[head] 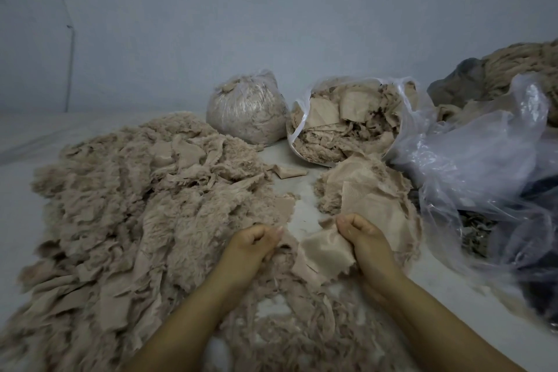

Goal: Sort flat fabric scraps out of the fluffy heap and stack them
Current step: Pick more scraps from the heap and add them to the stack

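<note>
A wide fluffy beige heap of fur offcuts covers the left and front of the white surface. A smaller stack of flat beige scraps lies right of centre. My right hand grips a flat beige scrap at the near edge of that stack, fingers curled round the cloth. My left hand is curled at the heap's right edge and pinches a thin piece of fabric there. The two hands are a short gap apart.
A tied clear bag of fluff and an open bag of flat scraps stand behind. Crumpled clear plastic with dark cloth lies to the right, another furry pile beyond it. One loose scrap lies mid-surface. A grey wall rises behind.
</note>
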